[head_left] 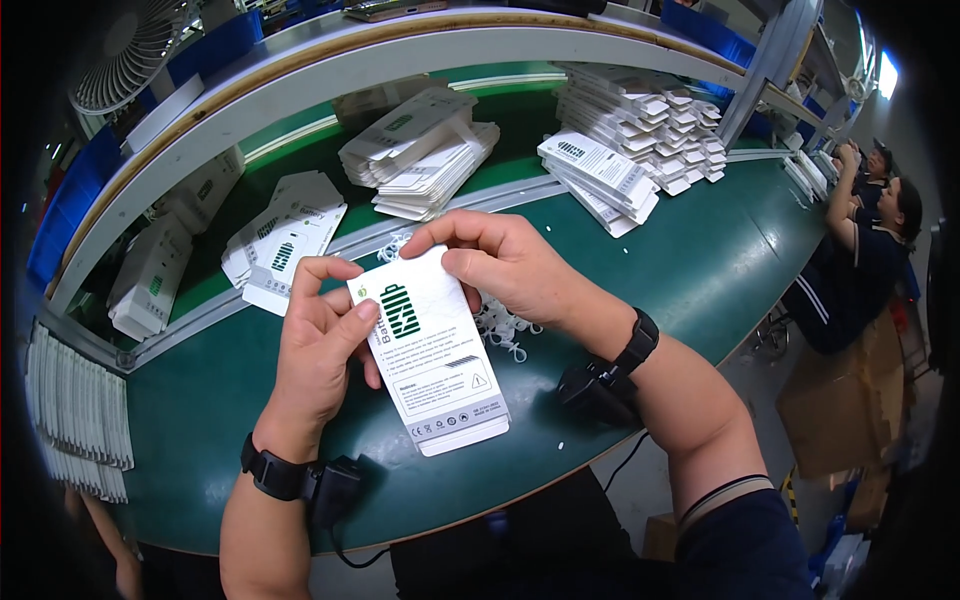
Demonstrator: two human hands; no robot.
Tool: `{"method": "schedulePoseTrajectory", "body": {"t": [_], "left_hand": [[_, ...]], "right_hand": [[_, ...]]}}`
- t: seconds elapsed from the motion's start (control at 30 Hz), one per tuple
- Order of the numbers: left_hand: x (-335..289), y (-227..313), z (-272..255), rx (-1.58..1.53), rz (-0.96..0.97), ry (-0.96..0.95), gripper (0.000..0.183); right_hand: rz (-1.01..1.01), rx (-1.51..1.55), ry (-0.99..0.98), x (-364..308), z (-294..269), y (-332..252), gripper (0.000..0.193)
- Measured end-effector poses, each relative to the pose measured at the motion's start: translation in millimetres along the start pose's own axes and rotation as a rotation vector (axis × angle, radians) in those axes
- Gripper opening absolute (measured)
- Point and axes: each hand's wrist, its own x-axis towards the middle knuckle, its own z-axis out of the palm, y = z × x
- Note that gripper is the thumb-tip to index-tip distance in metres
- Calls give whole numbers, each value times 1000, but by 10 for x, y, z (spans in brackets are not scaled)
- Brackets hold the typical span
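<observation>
A slim white cardboard box [440,360] with a green battery graphic hangs tilted over the green table, held up between both hands. My left hand [325,335] is closed on its upper left edge, thumb on the printed face. My right hand [500,260] pinches the top edge near the upper right corner; what the fingers do behind the box is hidden. The lower end has a folded flap sticking out. Behind the box lie small white plastic pieces [508,328], partly hidden by it and by the right hand.
Flat white cartons [285,240] lie at the back left, beside a taller stack [420,150]. More boxes [640,130] are piled at the back right. A row of cartons [80,410] stands at the left edge. A shelf [450,35] spans above. Two people [880,220] sit at the right.
</observation>
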Motion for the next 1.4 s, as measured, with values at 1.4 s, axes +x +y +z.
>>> {"method": "schedulePoseTrajectory", "body": {"t": [1.4], "left_hand": [[223,-164,-716,551,286,488,26]], "right_hand": [[-121,-1393,726,-152,-1587,160,37]]}}
